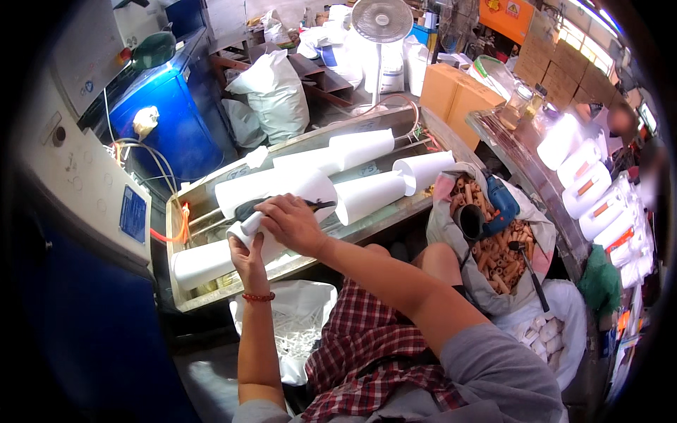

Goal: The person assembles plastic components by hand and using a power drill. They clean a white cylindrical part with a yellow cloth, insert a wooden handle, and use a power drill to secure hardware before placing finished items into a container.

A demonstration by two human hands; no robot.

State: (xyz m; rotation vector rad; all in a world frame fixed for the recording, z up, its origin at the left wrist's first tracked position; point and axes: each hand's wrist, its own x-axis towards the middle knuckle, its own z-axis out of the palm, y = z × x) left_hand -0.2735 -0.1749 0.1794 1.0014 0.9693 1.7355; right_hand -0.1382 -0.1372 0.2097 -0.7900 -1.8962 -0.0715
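My left hand, a red beaded bracelet at its wrist, grips a small white cylinder with the thumb up along it. Over it my right hand is closed, fingers curled around a dark tool with a thin pointed end; its kind is partly hidden. Both hands are close together above the near left part of a long wooden trough. Behind them in the trough lie large white tubes, cone-ended or cylindrical. One more white tube lies at the trough's left end, beside my left hand.
Below the trough stands a white bag of white scraps. To the right, a sack holds several short brown tubes, a blue power tool and a black-headed hammer. A blue cabinet, a fan and a cardboard box stand farther back.
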